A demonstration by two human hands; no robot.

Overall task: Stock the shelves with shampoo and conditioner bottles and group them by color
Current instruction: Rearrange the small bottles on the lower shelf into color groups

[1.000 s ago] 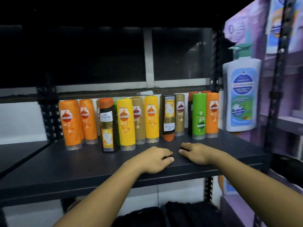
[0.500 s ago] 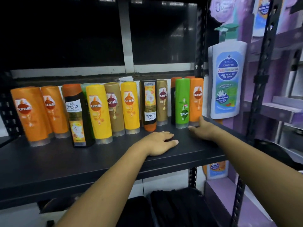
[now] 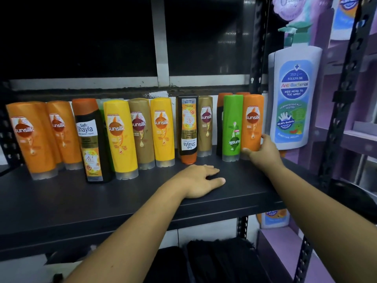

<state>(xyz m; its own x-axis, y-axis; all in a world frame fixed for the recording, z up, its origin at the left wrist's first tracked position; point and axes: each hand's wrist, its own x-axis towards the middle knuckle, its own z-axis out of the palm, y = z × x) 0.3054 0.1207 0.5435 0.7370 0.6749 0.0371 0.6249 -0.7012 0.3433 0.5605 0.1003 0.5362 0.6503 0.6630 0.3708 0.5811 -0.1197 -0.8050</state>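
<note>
Nearest, under the shelf [image 3: 81, 203], lies a dark bundle [image 3: 214, 260], too dim to make out. Both forearms reach in over the shelf's front edge. The left hand [image 3: 201, 180] lies palm down on the bare black board, fingers straight and slightly spread, holding nothing. Further in and to the right, the right hand [image 3: 263, 153] grips the end orange bottle [image 3: 252, 123] low down, with the thumb across its foot and the fingers curled round its right side. That bottle stands cap down at the right end of the row, touching the green bottle [image 3: 232, 127] on its left.

The row runs along the back of the shelf, colours mixed. Leftward from the green one stand a brown bottle [image 3: 205, 125], an inverted black bottle [image 3: 188, 127] on its orange cap, a yellow bottle [image 3: 162, 129], a second brown bottle [image 3: 141, 131], a second yellow bottle [image 3: 120, 137] and an upright black bottle [image 3: 90, 139]. Last come two orange ones, the far-left orange bottle [image 3: 30, 137] closing the row.

Right of the shelf stands a big pump-bottle sign [image 3: 293, 94]. Behind everything, a white window frame [image 3: 162, 48] crosses dark panes
</note>
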